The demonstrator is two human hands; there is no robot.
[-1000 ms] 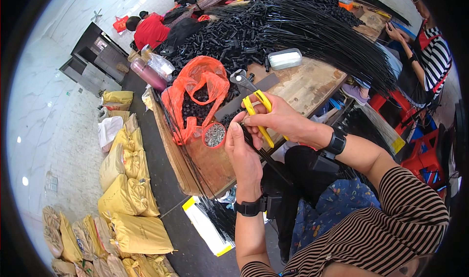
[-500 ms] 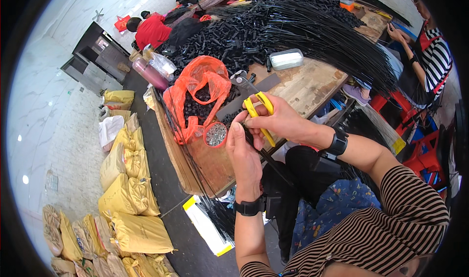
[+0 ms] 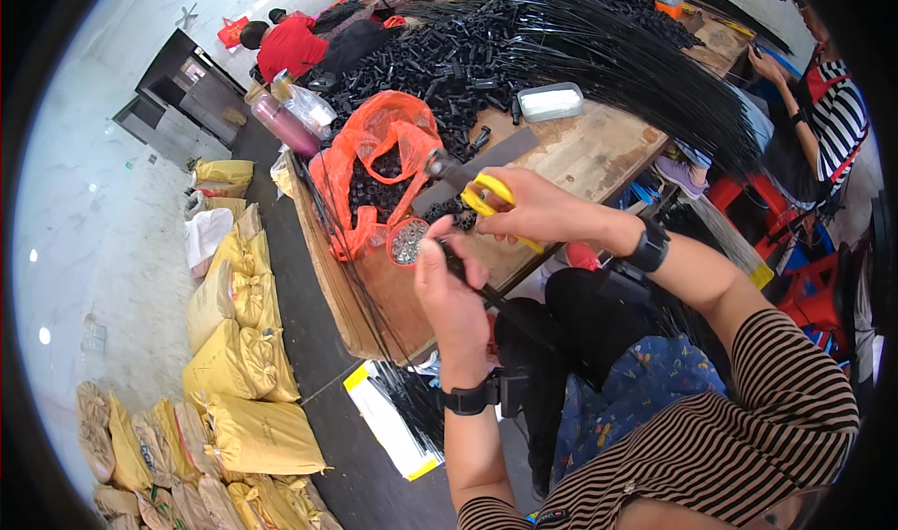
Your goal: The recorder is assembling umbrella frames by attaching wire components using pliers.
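Note:
My right hand [image 3: 543, 207] is closed around a yellow-handled hand tool [image 3: 493, 189], probably pliers; its jaws are not clear. A dark tubular piece [image 3: 451, 170] shows just beyond the handles, and whether it belongs to the tool I cannot tell. Lower and to the left, my left hand [image 3: 452, 296] is curled around a thin black rod [image 3: 496, 298] that slants down towards my lap. Its fingertips are blurred. Beside that hand stands a round red tub [image 3: 409, 242] of small metal pieces. Behind it, a red plastic bag [image 3: 346, 170] lies open with small black parts inside.
The wooden table [image 3: 599, 151] bears a heap of black parts [image 3: 421, 72], long black rods [image 3: 636, 81] and a clear plastic box [image 3: 550, 102]. A pink bottle [image 3: 285, 126] stands at its left edge. Yellow sacks [image 3: 267, 432] line the left floor. Other people [image 3: 290, 48] sit around the table.
My right hand has drawn away from my left hand, and the yellow-handled tool has turned towards the upper left. My left hand has shifted slightly left and down, still holding the rod.

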